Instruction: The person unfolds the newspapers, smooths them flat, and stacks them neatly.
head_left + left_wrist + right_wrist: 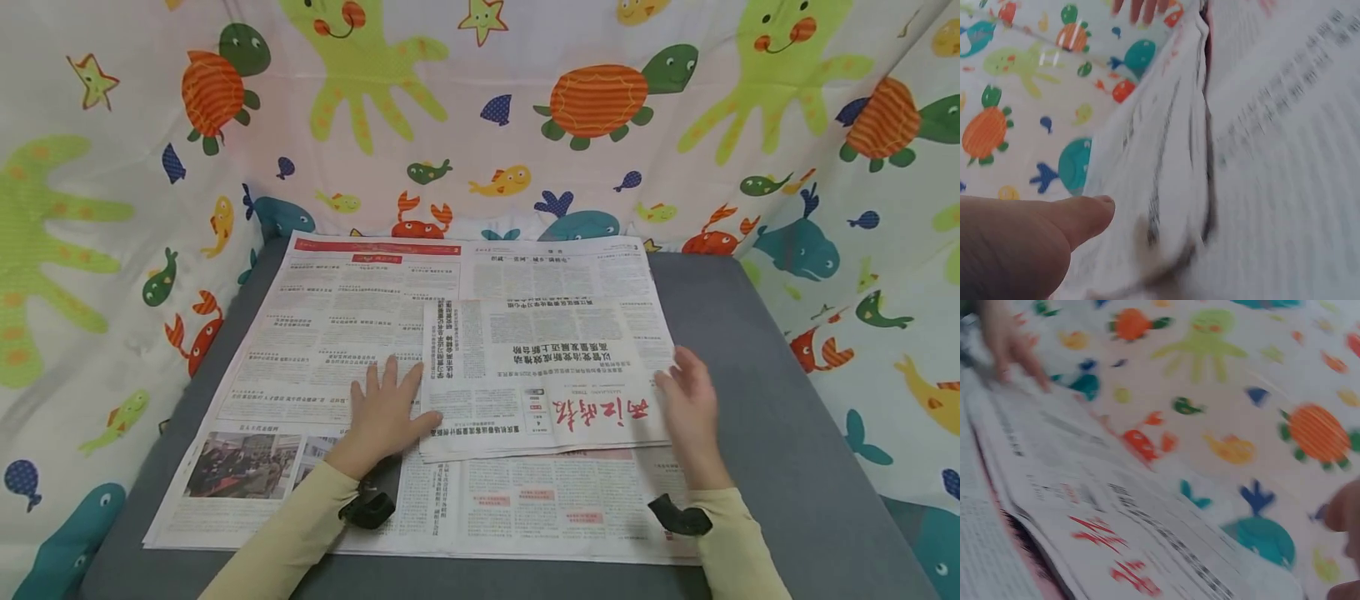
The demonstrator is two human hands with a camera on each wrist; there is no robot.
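Observation:
A folded newspaper with a red masthead lies upside down to the wearer on top of a larger spread newspaper. My left hand rests with fingers spread at the folded paper's left edge, its thumb over that edge. In the left wrist view the thumb extends above the printed sheets, whose layered fold shows. At the opposite edge is my right hand, fingers loosely bent beside the paper. The right wrist view shows its fingertips apart from the folded paper, with nothing between them.
Both newspapers lie on a grey table, which shows along the sides and front. A white curtain printed with sea animals surrounds the table at the back and sides. Black straps circle both wrists.

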